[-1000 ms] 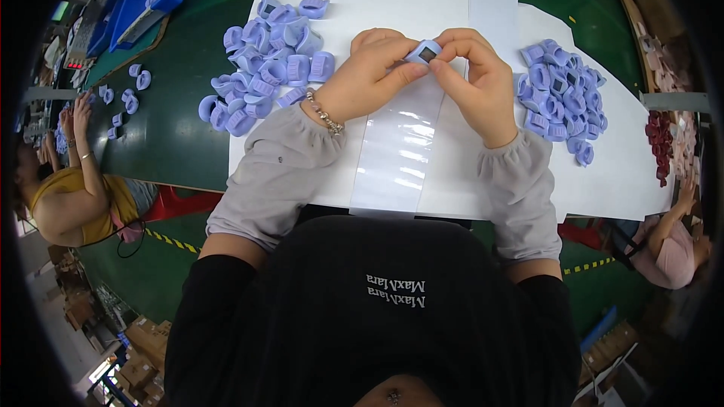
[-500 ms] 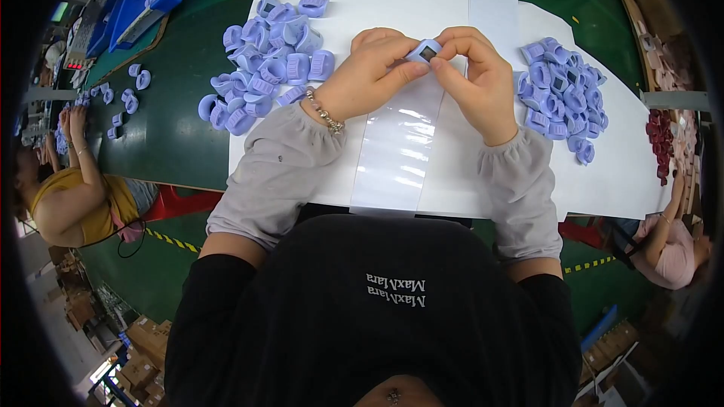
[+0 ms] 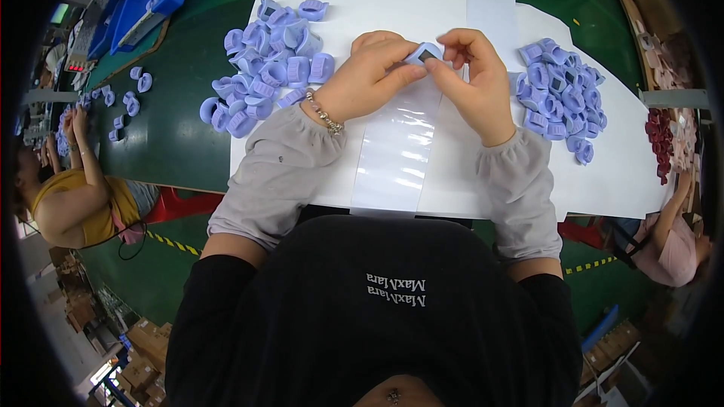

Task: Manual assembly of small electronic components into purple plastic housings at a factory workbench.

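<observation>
Above the far middle of the white sheet, my left hand [image 3: 377, 68] pinches a small lilac watch-like band [image 3: 421, 49] between thumb and fingers. A dark square display [image 3: 426, 54] on the band faces up. My right hand [image 3: 477, 79] is at the band's right end, its thumb tip on the display's edge and its curled fingers beside it. Whether those fingers touch the band is hard to see. A pile of similar lilac bands [image 3: 275, 56] lies left of my hands, and another pile of lilac bands [image 3: 562, 90] lies to the right.
A clear plastic strip [image 3: 392, 158] runs down the middle of the white sheet [image 3: 324, 173]. A white paper [image 3: 490, 0] lies at the far side. Blue bins [image 3: 154, 0] stand far left, and dark red pieces [image 3: 660, 143] lie far right. Other people sit on both sides.
My right thumb has slid left onto the display, and the right fingers have lifted a little and spread from it. My left hand keeps its hold on the band.
</observation>
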The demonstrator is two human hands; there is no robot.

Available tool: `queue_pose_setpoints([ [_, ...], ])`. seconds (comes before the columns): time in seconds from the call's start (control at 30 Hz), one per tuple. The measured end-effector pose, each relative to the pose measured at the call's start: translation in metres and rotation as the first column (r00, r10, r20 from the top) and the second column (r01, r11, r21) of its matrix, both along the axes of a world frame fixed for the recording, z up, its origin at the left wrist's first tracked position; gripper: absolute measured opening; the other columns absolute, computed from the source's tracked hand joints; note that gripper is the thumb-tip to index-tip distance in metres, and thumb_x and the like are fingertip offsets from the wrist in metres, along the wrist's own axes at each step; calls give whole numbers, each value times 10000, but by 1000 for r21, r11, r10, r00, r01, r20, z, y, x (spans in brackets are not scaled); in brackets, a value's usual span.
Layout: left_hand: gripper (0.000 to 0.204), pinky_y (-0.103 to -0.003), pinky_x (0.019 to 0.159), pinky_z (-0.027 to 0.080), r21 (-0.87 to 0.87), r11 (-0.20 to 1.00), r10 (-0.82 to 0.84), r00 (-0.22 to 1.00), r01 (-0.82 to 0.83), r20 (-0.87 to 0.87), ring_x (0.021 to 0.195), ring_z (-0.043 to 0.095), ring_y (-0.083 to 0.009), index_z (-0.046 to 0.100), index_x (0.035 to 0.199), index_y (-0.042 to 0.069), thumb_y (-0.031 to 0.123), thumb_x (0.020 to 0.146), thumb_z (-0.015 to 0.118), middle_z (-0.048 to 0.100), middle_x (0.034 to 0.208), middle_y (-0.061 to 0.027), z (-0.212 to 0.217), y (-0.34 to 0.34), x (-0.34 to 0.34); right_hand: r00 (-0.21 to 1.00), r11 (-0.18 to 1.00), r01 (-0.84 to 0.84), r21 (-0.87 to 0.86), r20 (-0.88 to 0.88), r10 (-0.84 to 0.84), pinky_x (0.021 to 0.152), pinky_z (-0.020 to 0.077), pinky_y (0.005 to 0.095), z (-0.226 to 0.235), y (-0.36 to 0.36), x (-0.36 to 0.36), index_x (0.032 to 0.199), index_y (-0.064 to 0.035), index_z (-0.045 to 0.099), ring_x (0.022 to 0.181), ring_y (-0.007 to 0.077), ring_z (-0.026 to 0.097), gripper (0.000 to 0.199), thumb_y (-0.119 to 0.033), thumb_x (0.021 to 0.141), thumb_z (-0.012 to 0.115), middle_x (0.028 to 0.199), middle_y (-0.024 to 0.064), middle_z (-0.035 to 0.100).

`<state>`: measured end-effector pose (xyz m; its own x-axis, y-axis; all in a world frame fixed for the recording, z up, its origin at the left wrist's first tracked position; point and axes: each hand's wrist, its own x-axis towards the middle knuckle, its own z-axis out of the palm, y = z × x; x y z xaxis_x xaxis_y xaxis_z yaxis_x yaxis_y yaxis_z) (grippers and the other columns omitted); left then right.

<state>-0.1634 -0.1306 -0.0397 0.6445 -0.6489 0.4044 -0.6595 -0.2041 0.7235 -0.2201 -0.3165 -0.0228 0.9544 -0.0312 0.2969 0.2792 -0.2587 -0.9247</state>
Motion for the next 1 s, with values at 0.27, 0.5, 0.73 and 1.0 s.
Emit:
queue_pose_setpoints([
  [0.27,270,-381,918,356,-20,996,-93,994,92,-52,928,558,-248,620,1016,64,252,830,672,628,923,-69,5,-7,-4,979,993,-86,87,-178,101,606,375,199,19,-5,-13,1076,-21,645,691,58,448,287,-148,824,700,741,-28,509],
  [0.5,320,-425,855,456,174,898,299,852,-403,430,1033,561,-317,607,1052,46,165,772,708,596,1083,-121,25,30,27,906,856,420,-302,95,-412,579,391,206,25,-65,-47,1017,-27,645,613,72,470,267,-133,790,739,680,-11,516],
  [0.73,233,-374,754,478,438,572,456,713,-693,532,833,589,-299,679,966,97,202,759,703,631,921,-111,24,67,68,519,359,786,-503,223,-825,538,404,238,39,-156,-70,1080,-37,649,582,92,478,306,-215,836,702,646,8,521],
  [1.0,303,-204,512,380,202,910,414,782,-362,-466,568,500,-90,627,908,51,349,862,667,576,711,11,62,19,19,918,837,381,-394,269,-291,613,448,247,34,-59,-19,1005,-9,656,683,116,553,215,-173,866,648,807,68,629],
])
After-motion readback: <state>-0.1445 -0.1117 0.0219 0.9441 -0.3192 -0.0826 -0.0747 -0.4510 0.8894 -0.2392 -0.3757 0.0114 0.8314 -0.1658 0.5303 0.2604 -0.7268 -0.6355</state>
